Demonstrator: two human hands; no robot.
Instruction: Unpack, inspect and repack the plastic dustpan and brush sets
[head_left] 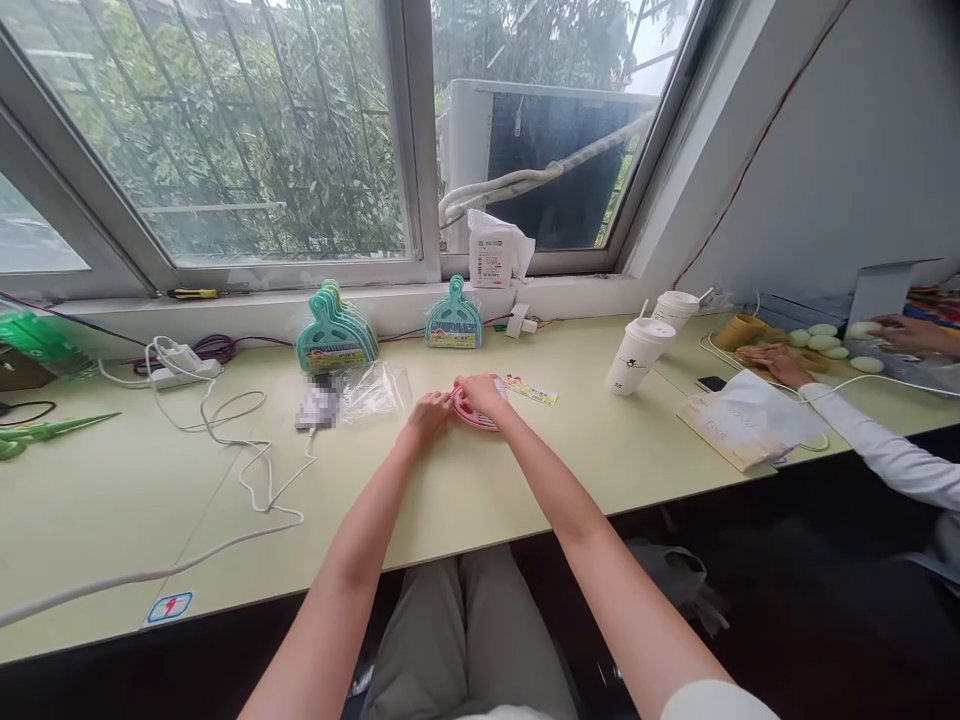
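Observation:
A small pink dustpan-and-brush set (pixel 486 424) lies on the pale table in front of me. My left hand (pixel 430 415) is closed on its left end, fingertips pinching the edge. From above, my right hand (pixel 480 393) grips it, the fingers bent and hiding much of the pink plastic. A printed yellow-and-white card strip (pixel 534 391) rests just beyond my right hand. Farther back, a stack of green dustpan sets (pixel 335 330) leans by the sill, and another green set (pixel 454 318) stands to its right, both bearing similar cards.
Clear plastic bags (pixel 373 393) and a white cable (pixel 262 470) lie to the left, near a power strip (pixel 184 372) and green scissors (pixel 52 432). White cups (pixel 637 357) and a tissue pack (pixel 731 430) stand right. Another person's hand (pixel 776 363) is beside pale green oval pieces (pixel 825 343).

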